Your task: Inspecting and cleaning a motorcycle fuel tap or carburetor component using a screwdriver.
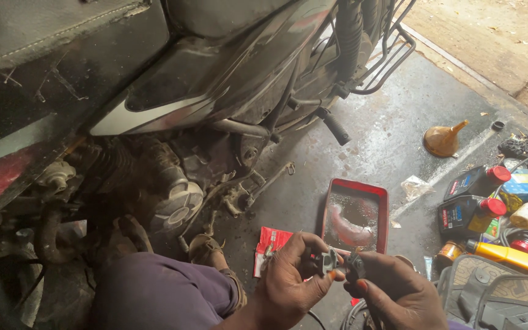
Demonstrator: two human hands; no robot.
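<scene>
Motorcycle (203,79): black body with a white stripe, fills the upper left; its engine (175,195) is grimy and exposed, a foot peg (335,128) juts toward the open floor. It stands well apart from both hands, up and to the left of them.

Floor (398,140): grey concrete, stained, carrying everything below.

Knee (160,293): purple cloth, lower left, just beside the left wrist.

Tray (355,214): red-rimmed, oblong, lying flat directly beyond the hands, something pale and pinkish resting in it. Nearest thing past the fingertips.

Bag (496,293): patterned, lower right, close against the right hand.

Oil bottles (475,195): two dark ones with red caps, lying to the right of the tray, amid cans, a blue box and cables.

Yellow tube (511,258): long axis running left to right, near the bag's top edge.

Funnel (442,139): orange, tipped on its side, spout up and right, well apart from the hands.

Red packet (270,247): torn, on the floor just left of the left hand.

Left hand (288,278): grip pinching a small grey connector piece (326,261) between thumb and fingers, piece pointing right.

Right hand (398,293): grip pinching a small dark connector piece (355,266), facing left. The two pieces sit end to end, touching or nearly so; which, I cannot tell. Both are held above the floor, just short of the tray's near edge. Nothing stands between them.
</scene>
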